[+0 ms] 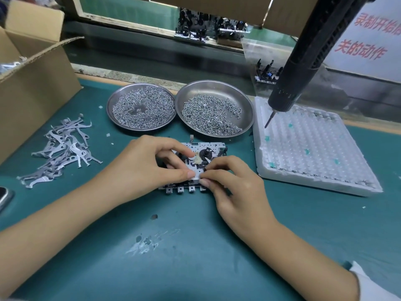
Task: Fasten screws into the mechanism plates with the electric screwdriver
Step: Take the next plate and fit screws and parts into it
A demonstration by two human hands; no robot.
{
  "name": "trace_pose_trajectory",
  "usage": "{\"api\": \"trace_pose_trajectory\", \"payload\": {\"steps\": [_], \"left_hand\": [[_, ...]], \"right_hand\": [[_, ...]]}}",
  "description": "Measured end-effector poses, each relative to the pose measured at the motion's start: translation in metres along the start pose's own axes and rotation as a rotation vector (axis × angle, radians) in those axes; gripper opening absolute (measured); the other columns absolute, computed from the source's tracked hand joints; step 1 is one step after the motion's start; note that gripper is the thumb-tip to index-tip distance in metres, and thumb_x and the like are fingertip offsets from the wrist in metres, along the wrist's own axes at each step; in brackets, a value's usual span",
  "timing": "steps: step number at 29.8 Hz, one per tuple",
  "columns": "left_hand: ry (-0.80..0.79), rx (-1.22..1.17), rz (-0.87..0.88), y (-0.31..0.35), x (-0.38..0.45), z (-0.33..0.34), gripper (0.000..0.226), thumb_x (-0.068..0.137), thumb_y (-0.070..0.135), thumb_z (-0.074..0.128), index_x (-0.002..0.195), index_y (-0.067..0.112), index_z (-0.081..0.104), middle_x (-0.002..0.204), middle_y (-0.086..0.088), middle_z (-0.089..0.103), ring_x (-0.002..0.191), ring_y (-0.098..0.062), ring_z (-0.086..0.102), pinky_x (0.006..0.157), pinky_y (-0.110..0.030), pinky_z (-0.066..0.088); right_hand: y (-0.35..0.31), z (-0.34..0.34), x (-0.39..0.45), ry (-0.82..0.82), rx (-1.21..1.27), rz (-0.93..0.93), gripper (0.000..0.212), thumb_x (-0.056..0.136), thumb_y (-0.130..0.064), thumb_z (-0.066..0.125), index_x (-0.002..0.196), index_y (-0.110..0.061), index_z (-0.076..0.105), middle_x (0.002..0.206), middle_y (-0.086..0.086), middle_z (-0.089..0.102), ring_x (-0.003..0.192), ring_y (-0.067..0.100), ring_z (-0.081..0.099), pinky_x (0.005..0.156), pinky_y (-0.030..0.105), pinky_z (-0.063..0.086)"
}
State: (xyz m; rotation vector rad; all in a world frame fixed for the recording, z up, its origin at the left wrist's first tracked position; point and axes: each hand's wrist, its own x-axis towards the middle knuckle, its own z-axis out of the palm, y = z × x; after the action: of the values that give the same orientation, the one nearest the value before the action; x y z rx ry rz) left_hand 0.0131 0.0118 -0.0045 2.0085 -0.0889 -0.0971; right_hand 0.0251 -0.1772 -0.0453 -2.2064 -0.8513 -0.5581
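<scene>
Green bench mat (195, 246), conveyor behind. Mechanism plate (204, 158) lies flat at mat ctr, just in front of two steel dishes of screws, L (141, 106) & R (213, 109). Left hand (143, 166) & right hand (232, 185) both grasp it, fingertips pinching near edge. Electric screwdriver (303, 61) hangs unheld, bit over white foam tray (308, 148) at R. Loose metal levers (63, 148) & cardboard box (32, 79) at L.

Mechanism plate (204, 157) flat; electric screwdriver (303, 61) hanging.
</scene>
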Motion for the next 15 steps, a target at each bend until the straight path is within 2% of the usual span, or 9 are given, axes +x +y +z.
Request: {"api": "trace_pose_trajectory", "payload": {"steps": [4,7,12,15], "left_hand": [[0.003,0.011,0.013,-0.003,0.002,0.000,0.023,0.072,0.021,0.080,0.091,0.029,0.070,0.069,0.009,0.073,0.053,0.000,0.053,0.054,-0.012,0.046],[-0.012,-0.006,0.015,-0.005,0.002,0.000,0.025,0.072,0.020,0.080,0.092,0.029,0.070,0.070,0.007,0.073,0.054,-0.002,0.054,0.054,-0.014,0.047],[-0.020,-0.009,0.031,-0.004,0.003,-0.002,0.029,0.070,0.021,0.080,0.096,0.029,0.070,0.071,0.005,0.073,0.057,-0.001,0.054,0.057,-0.016,0.049],[-0.015,-0.005,0.039,-0.004,0.002,-0.001,0.030,0.069,0.024,0.081,0.097,0.028,0.070,0.071,0.005,0.073,0.059,-0.003,0.054,0.057,-0.018,0.049]], "right_hand": [[-0.004,0.005,0.001,0.015,-0.048,-0.001,0.006,0.079,0.001,0.065,0.079,0.002,0.071,0.083,0.012,0.063,0.074,0.030,0.059,0.071,0.028,0.044],[-0.002,0.003,0.001,0.003,-0.024,-0.004,0.005,0.078,0.000,0.067,0.078,0.001,0.072,0.082,0.011,0.063,0.074,0.028,0.059,0.071,0.025,0.044],[0.001,-0.003,0.004,0.001,0.174,0.100,0.008,0.083,-0.004,0.065,0.084,-0.002,0.073,0.085,0.006,0.065,0.079,0.013,0.059,0.072,0.013,0.043],[0.000,-0.006,0.005,0.038,0.279,0.168,0.010,0.087,-0.006,0.062,0.085,-0.003,0.071,0.083,0.003,0.066,0.079,0.010,0.059,0.072,0.018,0.045]]}}
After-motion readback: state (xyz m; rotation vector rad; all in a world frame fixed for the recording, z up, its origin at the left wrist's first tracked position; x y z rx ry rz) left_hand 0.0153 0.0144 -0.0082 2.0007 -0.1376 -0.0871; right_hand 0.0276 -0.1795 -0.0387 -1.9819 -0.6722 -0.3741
